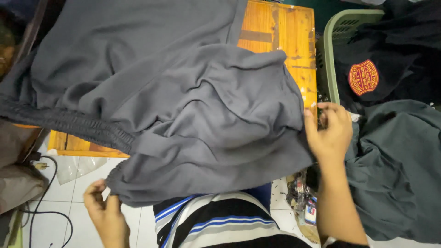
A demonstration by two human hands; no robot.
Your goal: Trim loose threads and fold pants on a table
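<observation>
A large grey garment (183,92) with a ribbed elastic waistband (69,121) lies spread over an orange wooden table (280,32). My left hand (105,211) pinches the garment's lower left corner, below the table's front edge. At the garment's right edge my right hand (327,131) grips the cloth, close to the table's right side. The cloth is bunched in folds between the two hands.
A green plastic laundry basket (335,41) at the right holds a black garment with a red and yellow badge (364,77). A dark grey-green cloth (395,170) lies below it. A black cable (43,197) runs over the white tiled floor at the left.
</observation>
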